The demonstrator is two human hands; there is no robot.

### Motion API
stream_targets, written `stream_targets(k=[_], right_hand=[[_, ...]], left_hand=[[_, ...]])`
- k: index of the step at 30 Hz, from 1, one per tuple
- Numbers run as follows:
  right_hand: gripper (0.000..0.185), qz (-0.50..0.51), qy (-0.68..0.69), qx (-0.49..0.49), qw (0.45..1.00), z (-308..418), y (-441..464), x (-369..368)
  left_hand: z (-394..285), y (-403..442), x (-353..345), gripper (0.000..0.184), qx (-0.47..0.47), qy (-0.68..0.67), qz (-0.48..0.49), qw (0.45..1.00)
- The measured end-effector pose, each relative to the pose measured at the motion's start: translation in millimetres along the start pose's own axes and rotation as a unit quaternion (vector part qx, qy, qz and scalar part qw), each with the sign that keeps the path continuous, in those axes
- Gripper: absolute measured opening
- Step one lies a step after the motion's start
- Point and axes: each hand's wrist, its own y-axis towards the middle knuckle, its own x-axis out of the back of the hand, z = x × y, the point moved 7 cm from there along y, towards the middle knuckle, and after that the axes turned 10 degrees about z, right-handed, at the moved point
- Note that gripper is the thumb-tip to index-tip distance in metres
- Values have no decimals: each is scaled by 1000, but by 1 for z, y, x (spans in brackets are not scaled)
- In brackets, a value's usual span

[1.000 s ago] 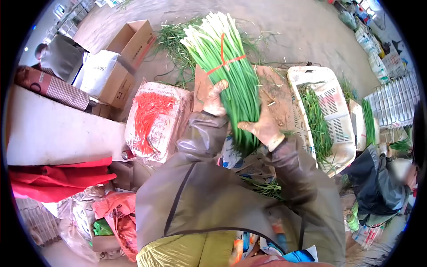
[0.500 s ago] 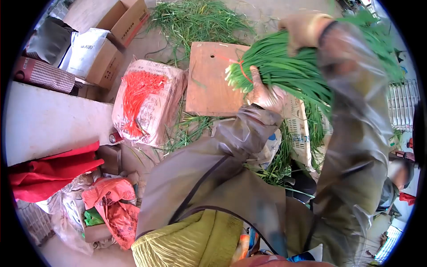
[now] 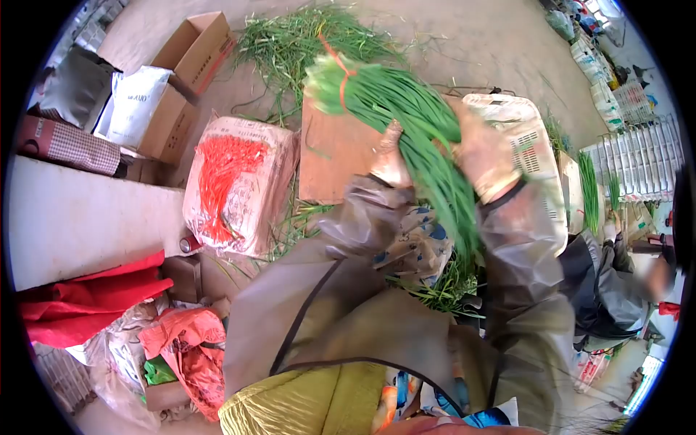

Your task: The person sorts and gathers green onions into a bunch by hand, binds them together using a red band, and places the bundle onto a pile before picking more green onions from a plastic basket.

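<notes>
A bunch of long green garlic chives (image 3: 406, 109), tied with a red band (image 3: 344, 83) near its pale cut ends, is held up over a wooden board (image 3: 333, 141). My left hand (image 3: 391, 156) grips it from the near left side, thumb up along the leaves. On the other side my right hand (image 3: 486, 148), in a pale glove and blurred by motion, is closed around the leaves; its fingertips are partly hidden. The leaf tips hang down toward me, between my forearms.
Red ties (image 3: 225, 174) lie on a stacked package (image 3: 272, 210) left of the board. Loose greens (image 3: 312, 36) cover the floor beyond. A white plastic crate (image 3: 540, 138) stands at right, cardboard boxes (image 3: 196, 51) far left. Another person (image 3: 609, 290) is at the far right.
The bunch has swung from lying sideways to tilting toward me, its tied end moving up and left. My right hand came down and left, and the white crate now shows more fully.
</notes>
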Motion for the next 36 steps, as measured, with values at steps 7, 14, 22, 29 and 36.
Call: stream_targets(k=[7, 14, 22, 29, 36], right_hand=[[45, 205, 249, -95, 942, 17, -16, -202], [32, 349, 259, 74, 897, 44, -54, -217], [29, -62, 102, -123, 985, -109, -9, -151], [37, 313, 34, -138, 939, -91, 37, -228], [20, -79, 268, 82, 957, -70, 42, -199]], left_hand=[[-113, 0, -50, 67, 53, 767, -53, 637], [-126, -23, 96, 73, 462, 788, -35, 406], [-196, -59, 122, 68, 355, 899, -111, 232], [-233, -60, 48, 80, 259, 888, -106, 365], [-80, 3, 72, 115, 227, 972, 36, 45]])
